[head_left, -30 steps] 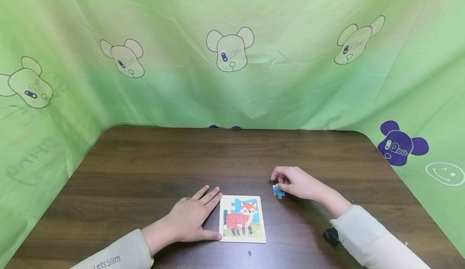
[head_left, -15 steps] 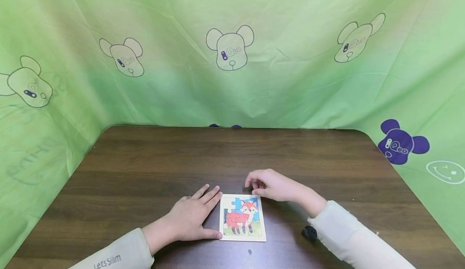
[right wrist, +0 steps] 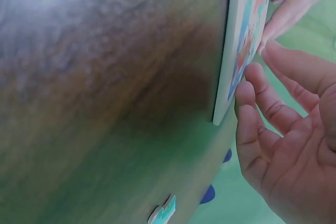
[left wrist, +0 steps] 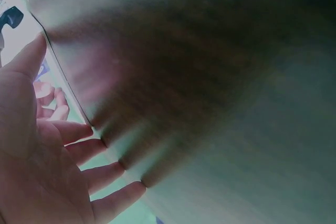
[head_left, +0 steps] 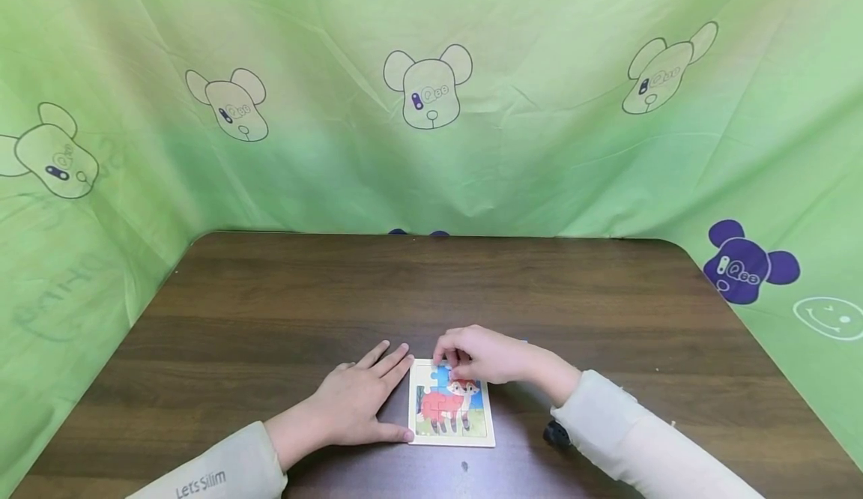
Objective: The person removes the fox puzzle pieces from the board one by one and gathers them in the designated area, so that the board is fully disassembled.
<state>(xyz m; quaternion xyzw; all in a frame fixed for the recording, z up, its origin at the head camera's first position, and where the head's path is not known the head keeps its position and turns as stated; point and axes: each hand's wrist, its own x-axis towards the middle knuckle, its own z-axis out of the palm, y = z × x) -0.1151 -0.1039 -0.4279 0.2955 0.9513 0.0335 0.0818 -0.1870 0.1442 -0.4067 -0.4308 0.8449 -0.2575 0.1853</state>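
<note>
My left hand (head_left: 353,405) lies flat with spread fingers at the left side of a pale framed puzzle (head_left: 413,409) showing a red fox. Thumb and fingertips touch the frame's left edge. Over the puzzle's upper part, my right hand (head_left: 495,357) has loosely bent fingers, with the fingertips at the blue area above the fox's head. In the right wrist view, the fingertips of the right hand (right wrist: 289,124) meet the puzzle (right wrist: 233,51), and no loose piece shows between them. The upper left of the puzzle shows bare pale backing.
A loose blue-green piece (right wrist: 164,211) lies on the brown table (head_left: 303,289); only a blue sliver of it shows behind the right hand in the head view. Green cloth (head_left: 323,147) with printed bear heads hangs around the table. A black object (head_left: 556,434) sits by the right sleeve.
My right hand has moved left from beside the loose piece to the puzzle's upper part. The left hand has stayed in place against the frame.
</note>
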